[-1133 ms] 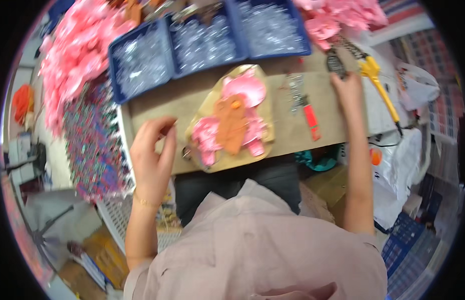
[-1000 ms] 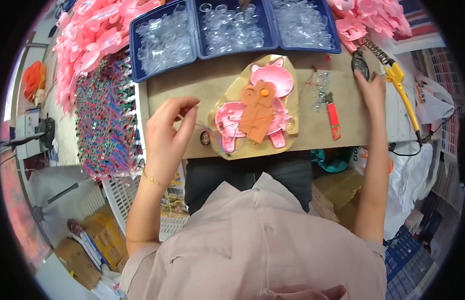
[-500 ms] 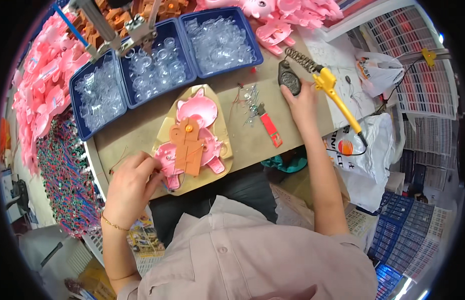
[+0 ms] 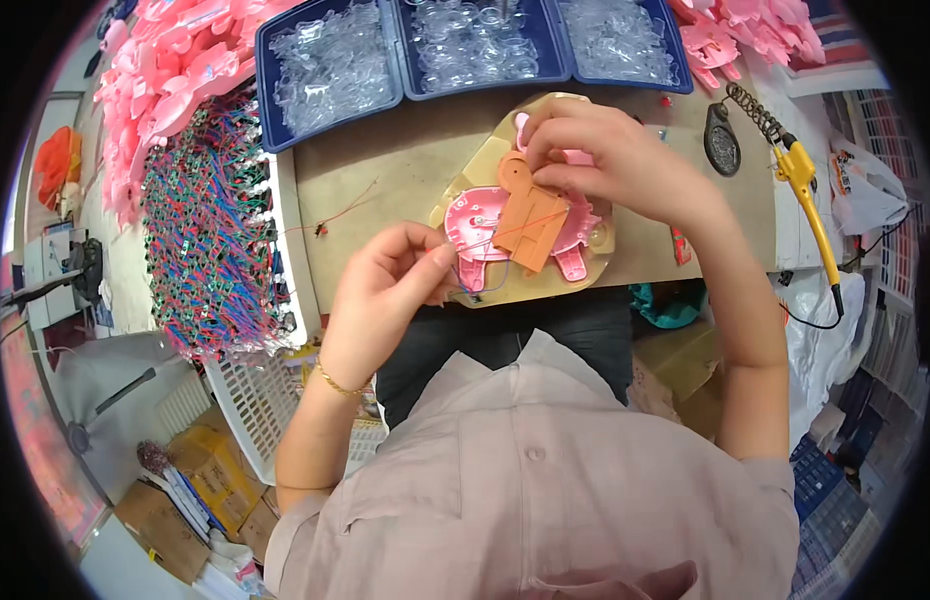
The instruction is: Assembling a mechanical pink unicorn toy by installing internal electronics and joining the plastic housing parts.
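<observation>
In the head view, the right hand (image 4: 607, 158) had left the dark oval pad (image 4: 722, 147) for the orange block (image 4: 530, 228), its fingers half curled at the block's top (what they gripped, I couldn't tell). The left hand (image 4: 393, 275) held thumb near forefinger by thin red wires (image 4: 513, 230), its grip unclear. Block and pink shell (image 4: 473, 222) lay on the pale yellow holder (image 4: 525, 289); both hands now attended one piece.

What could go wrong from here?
The thin red wires crossing the orange piece might snag on the left hand and get tugged. The orange piece, lying over the pink shell, could shift if the right hand bumps it. The black cord looping near the right forearm may catch on it.
</observation>
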### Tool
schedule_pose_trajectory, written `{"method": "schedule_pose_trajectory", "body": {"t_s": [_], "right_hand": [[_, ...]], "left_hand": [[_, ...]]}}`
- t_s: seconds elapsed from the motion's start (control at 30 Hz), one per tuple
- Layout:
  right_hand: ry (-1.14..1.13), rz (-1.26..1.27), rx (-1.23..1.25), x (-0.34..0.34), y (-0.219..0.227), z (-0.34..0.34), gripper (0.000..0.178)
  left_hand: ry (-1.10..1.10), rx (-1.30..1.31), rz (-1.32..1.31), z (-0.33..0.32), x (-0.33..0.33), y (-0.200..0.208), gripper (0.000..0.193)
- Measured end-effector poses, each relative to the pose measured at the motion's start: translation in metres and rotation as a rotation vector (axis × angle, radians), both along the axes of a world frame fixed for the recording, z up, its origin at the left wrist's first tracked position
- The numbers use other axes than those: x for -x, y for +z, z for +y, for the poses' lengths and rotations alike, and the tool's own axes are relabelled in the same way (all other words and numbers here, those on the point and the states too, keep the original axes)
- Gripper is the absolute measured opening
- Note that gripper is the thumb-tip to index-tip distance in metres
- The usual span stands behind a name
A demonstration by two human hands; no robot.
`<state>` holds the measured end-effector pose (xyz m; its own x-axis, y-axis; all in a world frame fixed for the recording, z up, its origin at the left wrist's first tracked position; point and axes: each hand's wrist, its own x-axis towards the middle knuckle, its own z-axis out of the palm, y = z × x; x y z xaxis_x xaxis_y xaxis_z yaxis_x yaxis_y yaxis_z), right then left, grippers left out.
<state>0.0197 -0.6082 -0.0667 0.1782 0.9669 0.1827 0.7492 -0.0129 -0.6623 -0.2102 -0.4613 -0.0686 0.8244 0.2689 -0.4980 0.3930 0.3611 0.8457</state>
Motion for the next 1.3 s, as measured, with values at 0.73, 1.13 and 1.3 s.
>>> {"method": "schedule_pose_trajectory", "body": {"t_s": [0.73, 1.13, 1.3], "right_hand": [[-0.066, -0.270, -0.031, 0.065, 0.047, 0.003, 0.040], [0.081, -0.301, 0.046, 0.075, 0.011, 0.027, 0.023], [0.100, -0.352, 0.150, 0.076, 0.009, 0.039, 0.018]], "left_hand": [[0.206, 0.033, -0.225, -0.008, -0.013, -0.016, 0.022], [0.031, -1.208, -0.287, -0.009, 0.001, -0.038, 0.010], [0.120, -1.294, -0.156, -0.016, -0.003, -0.057, 0.007]]}}
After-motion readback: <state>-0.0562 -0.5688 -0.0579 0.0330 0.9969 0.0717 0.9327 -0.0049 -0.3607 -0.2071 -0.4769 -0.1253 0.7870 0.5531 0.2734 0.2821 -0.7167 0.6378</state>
